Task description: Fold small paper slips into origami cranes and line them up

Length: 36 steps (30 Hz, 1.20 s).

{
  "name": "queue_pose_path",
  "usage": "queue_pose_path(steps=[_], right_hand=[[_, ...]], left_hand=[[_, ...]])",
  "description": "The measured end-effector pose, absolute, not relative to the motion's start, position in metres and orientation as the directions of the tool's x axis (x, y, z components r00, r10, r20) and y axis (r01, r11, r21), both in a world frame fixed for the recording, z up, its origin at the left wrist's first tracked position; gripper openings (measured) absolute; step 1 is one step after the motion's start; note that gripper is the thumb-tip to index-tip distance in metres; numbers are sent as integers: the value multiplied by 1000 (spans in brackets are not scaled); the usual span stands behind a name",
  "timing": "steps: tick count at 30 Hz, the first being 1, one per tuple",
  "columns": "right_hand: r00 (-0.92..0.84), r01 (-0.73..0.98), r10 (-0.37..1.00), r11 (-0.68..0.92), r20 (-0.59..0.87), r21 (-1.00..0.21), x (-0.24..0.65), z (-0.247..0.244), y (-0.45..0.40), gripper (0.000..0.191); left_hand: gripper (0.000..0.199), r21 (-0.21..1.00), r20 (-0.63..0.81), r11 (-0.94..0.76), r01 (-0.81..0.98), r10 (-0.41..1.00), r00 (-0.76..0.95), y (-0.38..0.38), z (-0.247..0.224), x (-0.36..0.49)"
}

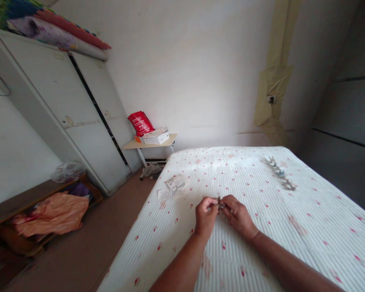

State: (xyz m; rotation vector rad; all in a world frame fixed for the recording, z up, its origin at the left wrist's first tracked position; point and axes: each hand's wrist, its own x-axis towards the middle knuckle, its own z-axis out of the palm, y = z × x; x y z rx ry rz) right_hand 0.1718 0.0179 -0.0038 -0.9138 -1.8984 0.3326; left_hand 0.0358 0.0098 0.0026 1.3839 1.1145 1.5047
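Note:
Above the middle of the bed, my left hand (206, 213) and my right hand (237, 213) meet with their fingertips close together. Both pinch a small brownish-grey piece (219, 203) between thumb and fingers. Most of that piece is covered by my fingers, so its kind does not show. To the right on the bed lies a row of several small spiky pieces (280, 173), grey and bluish, too small to name. Left of my hands rest printed paper slips (174, 185), partly overlapping.
The bed (231, 251) has a white ribbed cover with red flowers. Behind it at left stands a small table (130, 144) with a red bag (140, 123) and a white box (156, 138). A grey wardrobe (88, 134) and a low wooden bench with an orange bag (54, 213) stand left.

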Motion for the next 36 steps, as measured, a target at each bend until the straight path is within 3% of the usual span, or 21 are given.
queue_pose_path(steps=[11,15,21,27,36], right_hand=[[-139,436,832,538,537,-721,166,-3,16,16],[-87,398,880,461,468,-793,167,-7,19,26],[-115,357,891,449,439,-819,169,-6,21,23],[-132,249,921,388,366,-888,168,1,17,27],[-127,41,966,230,223,-972,170,5,20,17]], left_hand=[[15,926,365,-346,149,924,-119,13,-5,40],[15,929,363,-346,134,922,-134,12,-4,42],[15,931,361,-348,111,924,-126,14,-7,40],[13,954,300,-295,53,942,-148,15,-2,40],[10,979,181,-195,-55,963,-199,16,5,38]])
